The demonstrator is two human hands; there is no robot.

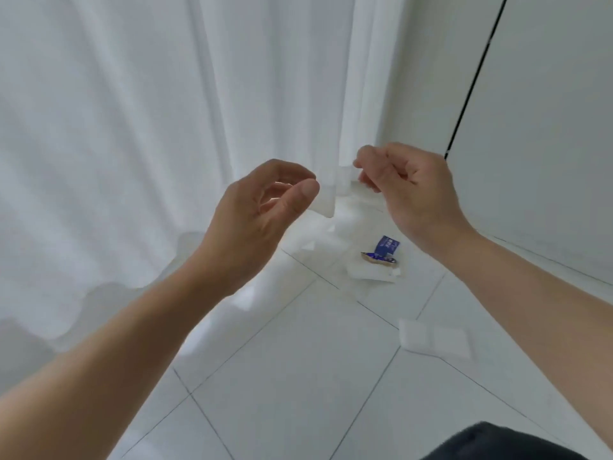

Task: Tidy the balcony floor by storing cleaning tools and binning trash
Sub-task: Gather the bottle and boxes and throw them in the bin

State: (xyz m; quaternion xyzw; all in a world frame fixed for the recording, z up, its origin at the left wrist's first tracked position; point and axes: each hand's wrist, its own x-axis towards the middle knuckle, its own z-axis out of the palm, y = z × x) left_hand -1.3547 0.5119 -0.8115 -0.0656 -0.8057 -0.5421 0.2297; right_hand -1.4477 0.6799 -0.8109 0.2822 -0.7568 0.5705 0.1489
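Near field: dark fabric (497,443) at lower edge, glossy white floor tiles (298,376) with thin grey joints, flat white tissue square (434,340) lying beside right forearm. Mid field: left hand (262,217) half-curled, thumb and forefinger pinching a thin white tissue piece (323,202); right hand (408,194) loosely fisted, fingertips nipping another white scrap (366,189), both raised above the floor. Far field: crumpled white tissues (368,273) and blue wrapper (384,250) heaped in the corner, partly screened by hands, between pleated sheer curtain (132,127) and smooth white wall (547,144).
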